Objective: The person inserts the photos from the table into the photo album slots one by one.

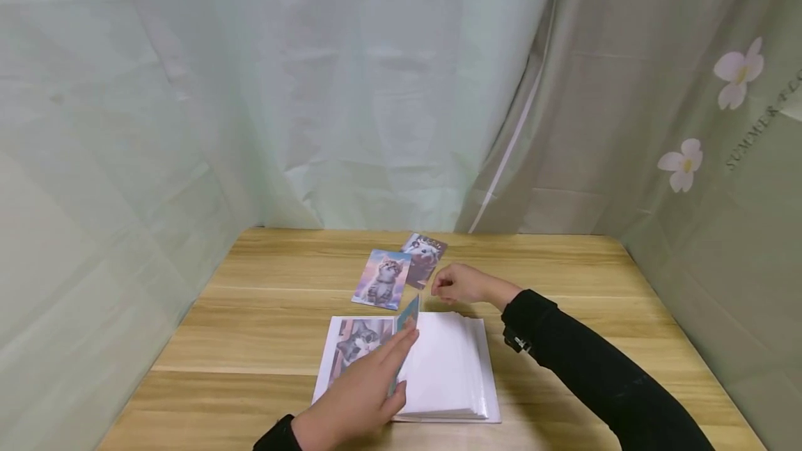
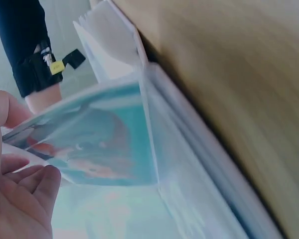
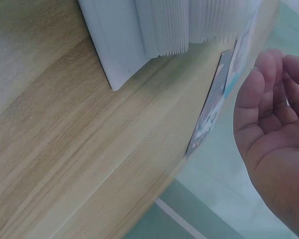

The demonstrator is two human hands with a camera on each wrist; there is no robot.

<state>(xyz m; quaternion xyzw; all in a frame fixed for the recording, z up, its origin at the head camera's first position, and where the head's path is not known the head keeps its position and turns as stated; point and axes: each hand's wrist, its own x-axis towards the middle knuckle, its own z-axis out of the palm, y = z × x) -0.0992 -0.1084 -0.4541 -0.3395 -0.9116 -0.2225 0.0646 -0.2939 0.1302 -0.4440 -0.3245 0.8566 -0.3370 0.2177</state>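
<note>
A white photo album (image 1: 441,367) lies spread on the table, a grey-and-white cat picture (image 1: 360,341) in its left side. Between thumb and fingers, my left hand (image 1: 366,392) pinches a raised album page (image 2: 104,144), a clear sleeve with a teal picture in it. The page stands up near the fold. Over the table beyond the album's top edge, my right hand (image 1: 465,284) hangs with loosely curled fingers and holds nothing. Closest to it is a dark animal picture card (image 1: 428,252), partly under a kitten picture card (image 1: 382,280).
The wooden table (image 1: 564,339) extends on both sides of the album. Pale curtains (image 1: 376,89) hang behind it and along the sides, with white flowers printed at the right. A black sleeve (image 1: 601,360) crosses the right part of the table.
</note>
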